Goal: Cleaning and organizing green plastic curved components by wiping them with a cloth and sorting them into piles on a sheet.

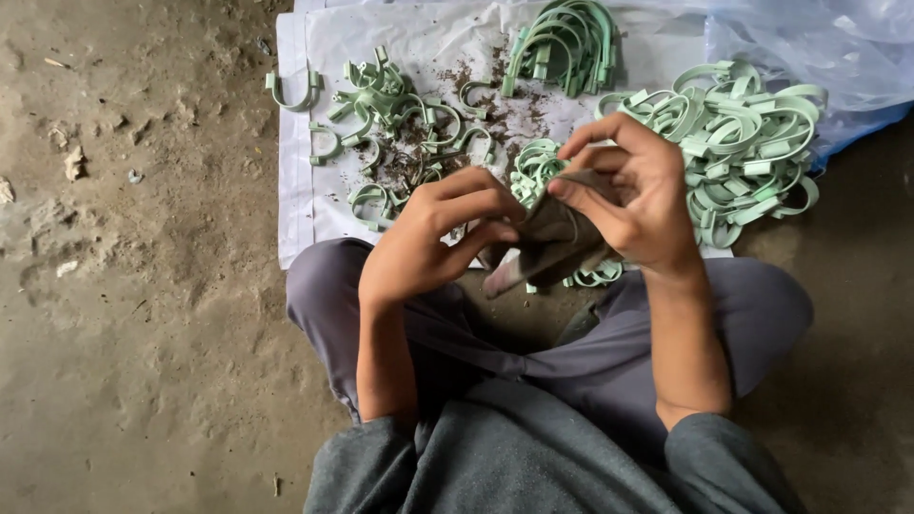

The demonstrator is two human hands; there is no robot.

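Note:
My left hand [433, 238] and my right hand [633, 190] meet over my crossed legs, both gripping a dark, dirty cloth [552, 243]. The cloth is bunched between my fingers, and whatever it wraps is hidden. Just beyond my hands lies a small heap of pale green plastic clips [538, 167]. To the right sits a large pile of green clips [747, 143]. A looser scatter of green clips [395, 119] mixed with dark crumbs lies to the left, and a stacked bundle of curved green clips [566, 43] rests at the top.
All the clips lie on a white sheet [295, 190] spread on a dusty earth floor [143, 286]. A clear bluish plastic bag [838, 57] is crumpled at the top right. One clip [290, 93] lies at the sheet's left edge.

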